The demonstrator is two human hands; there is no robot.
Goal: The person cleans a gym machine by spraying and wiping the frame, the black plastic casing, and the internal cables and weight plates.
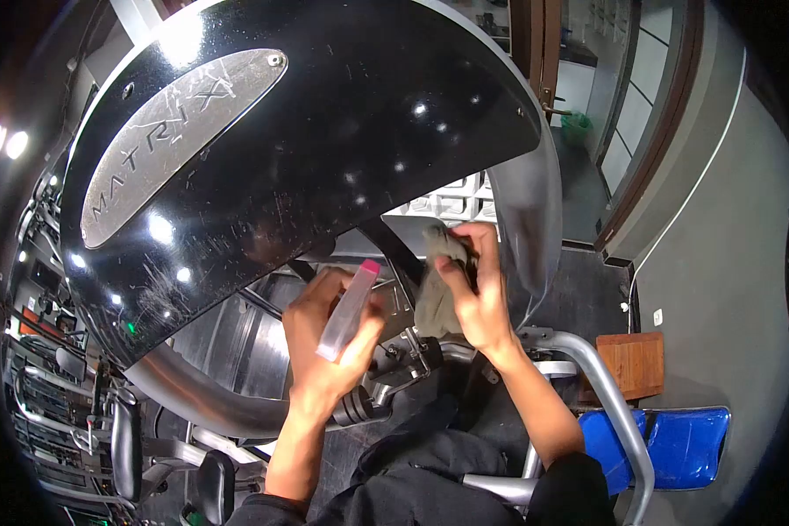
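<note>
In the middle of the head view, my left hand [309,326] is wrapped round a spray bottle with a translucent white head [346,317] and a pink nozzle tip. The hand hides the bottle's lower part. A crumpled grey-green cloth [436,298] is gripped in my right hand [484,307], a short way to the right of the bottle. Both hands are just below the edge of a large glossy black machine cover [324,149], which bears a silver MATRIX badge [184,131]. Scratches and light spots show on the cover.
A curved silver tube [600,377] runs close to my right forearm. Beyond it are blue seats [688,447] and a wooden board [631,368] by the grey wall. Metal joints [403,359] lie below my hands. Other gym machines with black pads [127,447] stand left.
</note>
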